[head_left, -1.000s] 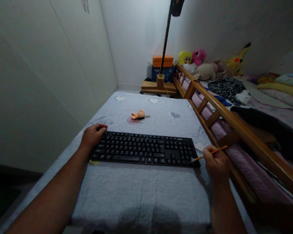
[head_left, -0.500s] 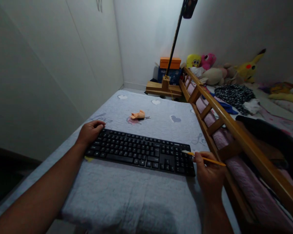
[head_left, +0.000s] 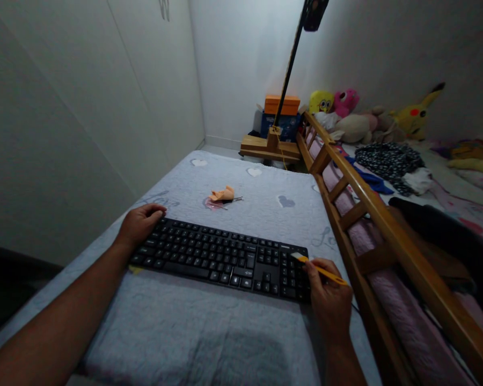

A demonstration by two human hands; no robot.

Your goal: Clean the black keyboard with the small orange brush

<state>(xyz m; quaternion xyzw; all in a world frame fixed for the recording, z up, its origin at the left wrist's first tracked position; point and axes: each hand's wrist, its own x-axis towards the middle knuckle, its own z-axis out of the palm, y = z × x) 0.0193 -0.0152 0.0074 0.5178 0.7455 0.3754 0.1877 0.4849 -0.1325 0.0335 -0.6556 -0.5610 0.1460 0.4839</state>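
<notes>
A black computer keyboard [head_left: 221, 256] lies lengthwise across the cloth-covered table [head_left: 193, 332]. At its far left corner, my left hand [head_left: 139, 222] grips the edge, the thumb toward the keys and the other fingers curled along the side. My right hand [head_left: 330, 287] pinches the yellow handle of a small brush [head_left: 322, 271] between thumb and fingers. The brush's pale bristles point left, over the upper keys of the number pad; whether they touch the keys I cannot tell. A yellow patch [head_left: 136, 269] shows by the keyboard's near left corner.
Beyond the keyboard lie a crumpled orange cloth [head_left: 222, 194] and a thin metal tool [head_left: 238, 199]. A wooden bed rail [head_left: 370, 220] runs along the right side, with plush toys [head_left: 346, 102] and clothes behind it. White cupboard doors [head_left: 104, 96] stand left; a dark pole [head_left: 290, 64] rises at the back.
The keyboard and both hands sit further left and a little lower in view. The brush has turned, its handle end now tilting more toward me. Both grips stay as they were.
</notes>
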